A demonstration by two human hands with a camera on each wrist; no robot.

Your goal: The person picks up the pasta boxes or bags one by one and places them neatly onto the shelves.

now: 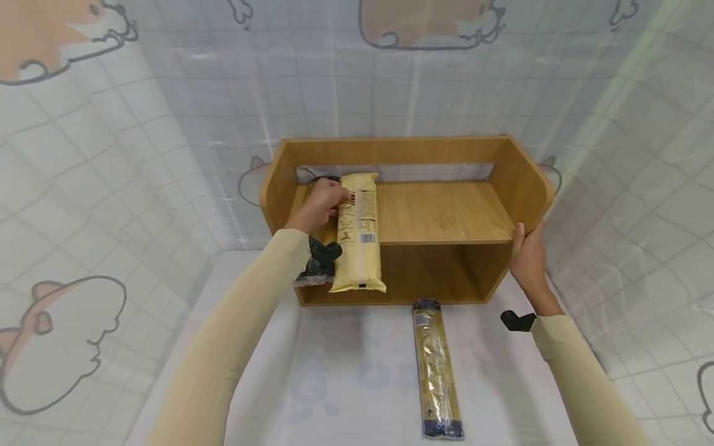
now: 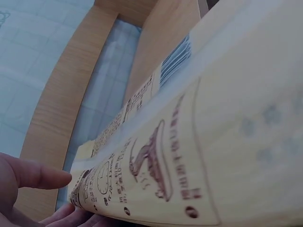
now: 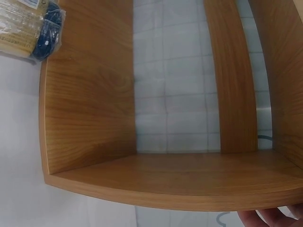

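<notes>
A long yellow noodle packet (image 1: pixel 359 248), printed with cooking pictures, lies lengthwise on the upper board of a wooden shelf (image 1: pixel 446 210), its near end jutting past the front edge. My left hand (image 1: pixel 321 201) grips the packet's left edge near the far end; in the left wrist view the thumb is above the edge and the other fingers lie under it. With my right hand (image 1: pixel 528 260) I hold the shelf's right side panel, thumb at its front edge; fingers (image 3: pixel 270 217) show along the outside in the right wrist view.
Partly hidden by my left arm, a dark item in clear wrap (image 1: pixel 315 272) sticks out at the shelf's left. A clear, blue-ended pack (image 1: pixel 437 371) lies on the white cloth (image 1: pixel 357 371) before the shelf. Patterned curtains (image 1: pixel 334 93) surround the place.
</notes>
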